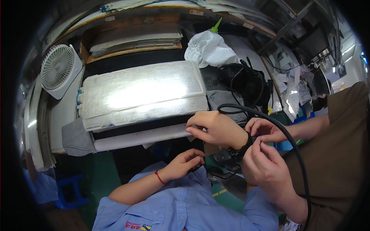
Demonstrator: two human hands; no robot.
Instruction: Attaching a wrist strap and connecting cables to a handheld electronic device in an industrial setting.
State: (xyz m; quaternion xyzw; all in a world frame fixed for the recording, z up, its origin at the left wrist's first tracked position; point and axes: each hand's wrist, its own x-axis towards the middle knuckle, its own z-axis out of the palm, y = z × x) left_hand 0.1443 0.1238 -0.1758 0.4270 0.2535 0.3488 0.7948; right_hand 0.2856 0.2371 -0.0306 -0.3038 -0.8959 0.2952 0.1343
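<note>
My left hand (pixel 187 163), with a red cord bracelet (pixel 159 177) at its wrist, hovers in front of my body, fingers loosely bent and nothing visible in them. Farther forward and right, my right hand (pixel 216 126) is held out, thumb apart from the bent fingers, also holding nothing visible. Around its wrist goes a black strap (pixel 246 145). Another person in a brown top has one hand (pixel 266 130) beyond the strap and the other hand (pixel 266 165) on the near side, fingertips pinching at it. A thick black cable (pixel 283 129) loops past these hands.
Shiny translucent plastic trays (pixel 142 90) lie on the bench before me. A white fan (pixel 59 71) stands at left, stacked sheets (pixel 137 43) behind. A white cloth bundle (pixel 210 48), a green nozzle (pixel 216 25) and a black bag (pixel 241 79) sit back right. A blue stool (pixel 71 192) is lower left.
</note>
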